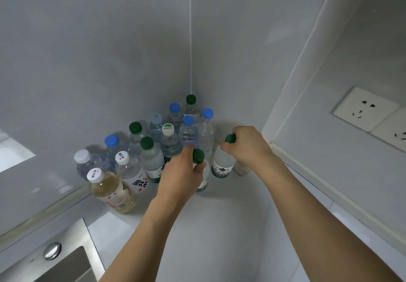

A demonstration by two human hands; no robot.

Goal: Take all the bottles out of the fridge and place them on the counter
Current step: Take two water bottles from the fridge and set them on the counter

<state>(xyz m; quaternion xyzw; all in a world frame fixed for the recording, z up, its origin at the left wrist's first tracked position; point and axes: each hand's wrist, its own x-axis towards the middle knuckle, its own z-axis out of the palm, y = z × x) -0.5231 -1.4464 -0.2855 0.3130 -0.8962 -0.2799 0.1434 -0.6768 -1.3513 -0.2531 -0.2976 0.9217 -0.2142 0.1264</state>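
Observation:
Several plastic bottles stand bunched in the corner of the white counter [219, 226], with green, blue and white caps. My left hand [182, 171] grips a green-capped water bottle [198, 156] by its neck at the front of the bunch; its body is mostly hidden behind my hand. My right hand [248, 145] pinches the green cap of another water bottle [222, 163] with a green label, standing just to the right. A yellowish drink bottle [111, 191] with a white cap stands at the front left.
A steel sink [66, 259] with a round knob lies at the lower left. Grey walls meet behind the bottles. A wall socket [365, 109] sits at the right. The fridge is out of view.

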